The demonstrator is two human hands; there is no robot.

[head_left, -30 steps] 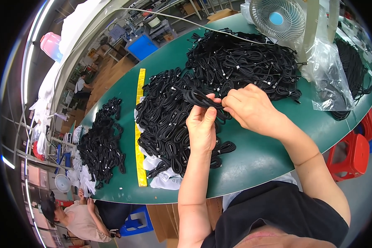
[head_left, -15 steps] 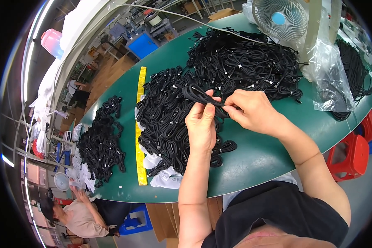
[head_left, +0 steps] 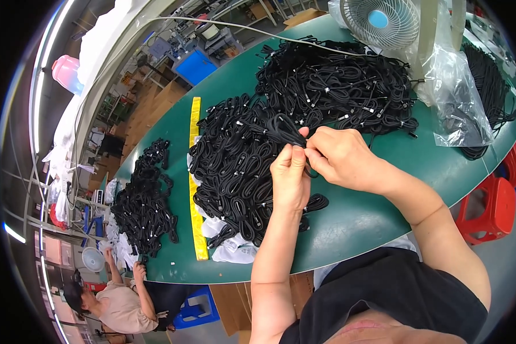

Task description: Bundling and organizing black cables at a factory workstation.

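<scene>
A looped black cable [head_left: 285, 129] is between my two hands, above the gap between two cable heaps. My left hand [head_left: 290, 172] is closed round its lower end, thumb on top. Against it, my right hand [head_left: 341, 157] pinches at the same end of the bundle; its fingertips meet the left thumb, and what exactly they grip there is too small to make out. Just left lies a heap of coiled black cables [head_left: 235, 166], many with pale ties or plug ends. Behind my hands spreads a larger heap of black cables [head_left: 338, 86].
A yellow strip [head_left: 195, 183] divides the green table [head_left: 361, 215] from a third cable pile [head_left: 146, 200]. A fan [head_left: 379, 23] and clear plastic bag [head_left: 461, 103] stand at the back right. Red stools [head_left: 487, 209] are at right; a co-worker [head_left: 123, 304] sits at lower left.
Both hands have drawn closer together at the cable's end, the left shifting slightly right. The loop now stands more upright. The co-worker's hands have moved apart.
</scene>
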